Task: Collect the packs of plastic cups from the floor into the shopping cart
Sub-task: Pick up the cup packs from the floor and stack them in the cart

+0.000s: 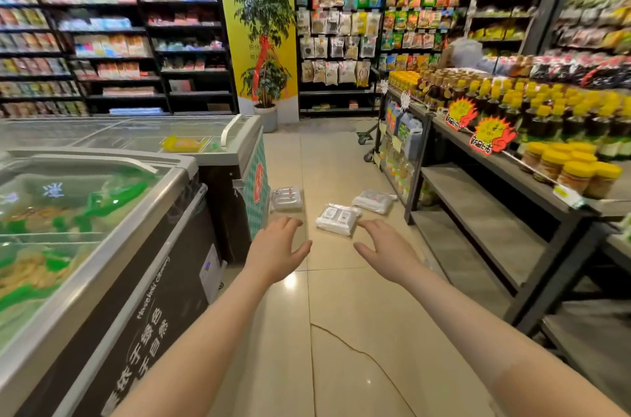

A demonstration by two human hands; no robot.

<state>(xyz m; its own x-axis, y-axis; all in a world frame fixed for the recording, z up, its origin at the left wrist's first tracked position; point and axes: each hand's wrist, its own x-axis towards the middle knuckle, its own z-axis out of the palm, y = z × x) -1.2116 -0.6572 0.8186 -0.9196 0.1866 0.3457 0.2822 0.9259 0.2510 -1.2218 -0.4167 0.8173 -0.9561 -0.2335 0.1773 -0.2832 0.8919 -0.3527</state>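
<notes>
Shop aisle, tiled floor (341, 331) shiny and cracked near the bottom, with a chest freezer (102, 229) along the left and a dark rack (495, 211) of yellow-capped jars and bottles on the right. Three packs of cups lie on the floor ahead: the left pack (286, 199) just beside the freezer's end, the middle pack (337, 218) out in the aisle, the right pack (374, 200) near the foot of the rack. All three lie flat and apart from one another. A cart (370, 140) frame seems to stand further back by the rack's end, though only part of it shows.

Both arms reach forward. The left hand (278, 251) and the right hand (387, 251) are spread, fingers (290, 223) loose and released, grasping nothing, and neither touches a pack; how far above the floor they are, I cannot tell.

The step in hand looks like the reach for the middle pack, which sits between the two hands. To do it well, bring a hand in on each long side and squeeze gently, since the thin wrap is likely slippery and the cups inside may crush. Lift level, then turn toward the cart without knocking the jars at the rack's edge
</notes>
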